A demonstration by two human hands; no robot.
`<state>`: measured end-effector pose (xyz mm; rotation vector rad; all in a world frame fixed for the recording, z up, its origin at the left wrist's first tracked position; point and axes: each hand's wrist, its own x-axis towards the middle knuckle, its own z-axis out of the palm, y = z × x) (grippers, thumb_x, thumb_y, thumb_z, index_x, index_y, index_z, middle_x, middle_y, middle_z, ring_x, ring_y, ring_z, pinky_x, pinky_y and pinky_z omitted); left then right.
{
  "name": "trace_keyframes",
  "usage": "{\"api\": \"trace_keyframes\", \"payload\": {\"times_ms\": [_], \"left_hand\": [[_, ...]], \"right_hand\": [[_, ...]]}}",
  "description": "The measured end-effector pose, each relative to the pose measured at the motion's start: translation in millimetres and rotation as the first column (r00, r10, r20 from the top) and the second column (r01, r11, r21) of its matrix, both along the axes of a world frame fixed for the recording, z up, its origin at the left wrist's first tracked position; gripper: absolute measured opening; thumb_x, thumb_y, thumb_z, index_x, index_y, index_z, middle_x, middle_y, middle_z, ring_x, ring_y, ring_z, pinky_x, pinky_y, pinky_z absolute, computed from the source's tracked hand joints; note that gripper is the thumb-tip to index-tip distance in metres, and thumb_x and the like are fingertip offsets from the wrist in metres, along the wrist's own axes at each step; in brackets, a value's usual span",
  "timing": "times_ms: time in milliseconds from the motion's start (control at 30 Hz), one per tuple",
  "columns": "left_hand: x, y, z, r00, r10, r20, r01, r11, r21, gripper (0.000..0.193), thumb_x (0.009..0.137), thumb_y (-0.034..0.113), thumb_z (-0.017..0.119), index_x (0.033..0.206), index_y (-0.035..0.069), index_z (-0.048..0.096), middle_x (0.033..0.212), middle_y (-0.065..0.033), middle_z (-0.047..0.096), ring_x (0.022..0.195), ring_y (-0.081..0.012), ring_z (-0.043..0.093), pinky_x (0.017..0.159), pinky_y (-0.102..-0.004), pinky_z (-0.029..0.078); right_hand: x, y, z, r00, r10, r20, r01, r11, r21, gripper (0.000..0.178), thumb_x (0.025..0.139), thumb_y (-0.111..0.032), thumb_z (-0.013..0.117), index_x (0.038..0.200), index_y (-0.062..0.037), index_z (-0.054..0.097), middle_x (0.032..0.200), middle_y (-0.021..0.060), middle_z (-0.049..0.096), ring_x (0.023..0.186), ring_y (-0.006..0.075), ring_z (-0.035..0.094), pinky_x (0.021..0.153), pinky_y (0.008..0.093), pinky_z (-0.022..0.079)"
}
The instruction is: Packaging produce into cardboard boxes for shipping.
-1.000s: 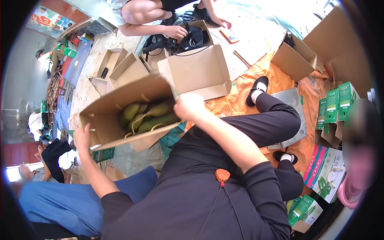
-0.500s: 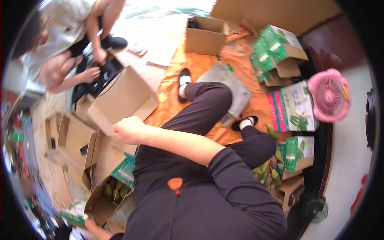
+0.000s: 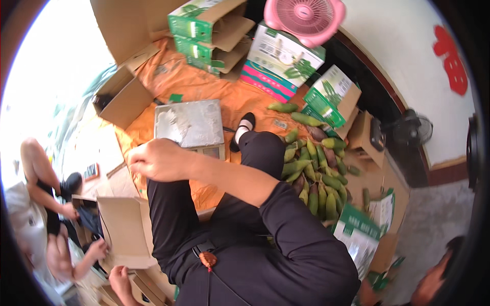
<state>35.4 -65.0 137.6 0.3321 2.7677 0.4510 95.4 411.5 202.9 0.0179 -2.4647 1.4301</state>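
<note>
My right hand (image 3: 162, 159) hovers over my bent left knee with its fingers loosely curled and nothing visible in them. Behind it, a flat grey metal platform (image 3: 189, 122), much like a weighing scale, lies on the orange sheet. At the lower left, my left hand (image 3: 121, 283) is beside an open brown cardboard box (image 3: 145, 288); its grip is too unclear to make out. To the right of my legs lies a heap of long green and purplish-brown vegetables (image 3: 321, 178).
A crouching person (image 3: 38, 224) handles something dark in an open carton (image 3: 122, 229) at the left. Green-and-white cartons (image 3: 204, 33), a pink fan (image 3: 306, 20) on a box, and a black fan (image 3: 411, 127) stand ahead and right. Another person (image 3: 434, 278) is at the lower right.
The view has swung to the right, bringing the whole vegetable heap in. My right hand, beside the carton flap before, is now over my left knee in front of the metal platform.
</note>
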Motion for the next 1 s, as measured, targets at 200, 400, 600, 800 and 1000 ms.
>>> {"api": "trace_keyframes", "payload": {"times_ms": [200,400,600,800,1000], "left_hand": [[-49.3,180.5,33.0,0.891,-0.403,-0.209,0.451,0.844,0.291,0.009,0.084,-0.001,0.058,0.092,-0.003,0.062,0.075,-0.012,0.056,0.064,-0.0179,0.057,0.059,-0.0279,0.045],[-39.2,361.9,88.6,0.704,-0.683,-0.193,0.699,0.621,0.354,0.016,0.082,-0.001,0.06,0.097,-0.001,0.065,0.076,-0.0078,0.056,0.069,-0.016,0.056,0.062,-0.0256,0.044],[-17.6,484.5,73.1,0.46,-0.887,-0.029,0.806,0.404,0.432,0.016,0.079,0.003,0.064,0.093,-0.002,0.067,0.074,-0.0091,0.06,0.068,-0.0162,0.059,0.063,-0.0274,0.046],[-19.9,539.3,18.7,0.337,-0.937,0.093,0.842,0.345,0.414,0.016,0.08,0.005,0.064,0.095,0.0,0.068,0.082,-0.0096,0.065,0.07,-0.0149,0.059,0.065,-0.0276,0.047],[-34.4,535.3,-20.4,0.364,-0.917,0.16,0.835,0.398,0.381,0.018,0.079,0.006,0.065,0.095,-0.001,0.068,0.084,-0.0138,0.065,0.074,-0.022,0.063,0.069,-0.0322,0.049]], "right_hand": [[97.2,137.3,-20.3,0.862,-0.505,0.035,0.505,0.863,0.003,0.013,0.087,-0.015,0.06,0.09,-0.0042,0.067,0.077,0.0084,0.068,0.071,0.017,0.066,0.067,0.0299,0.051],[195.1,204.3,-86.2,0.567,-0.798,0.206,0.812,0.583,0.024,0.021,0.087,-0.023,0.058,0.086,-0.0042,0.066,0.071,0.0105,0.067,0.066,0.0248,0.065,0.062,0.0352,0.049],[227.7,196.0,-169.0,0.41,-0.804,0.431,0.893,0.45,-0.011,0.021,0.085,-0.023,0.056,0.083,-0.0045,0.066,0.069,0.0091,0.067,0.067,0.0258,0.065,0.063,0.0365,0.049],[254.7,186.9,-208.4,0.33,-0.8,0.5,0.933,0.357,-0.045,0.021,0.085,-0.021,0.055,0.084,-0.0035,0.066,0.071,0.009,0.067,0.068,0.0238,0.065,0.065,0.0354,0.049],[265.8,144.5,-145.0,0.235,-0.859,0.456,0.961,0.277,0.026,0.017,0.086,-0.019,0.059,0.086,-0.0027,0.065,0.08,0.0109,0.067,0.076,0.0271,0.065,0.068,0.0349,0.049]]}}
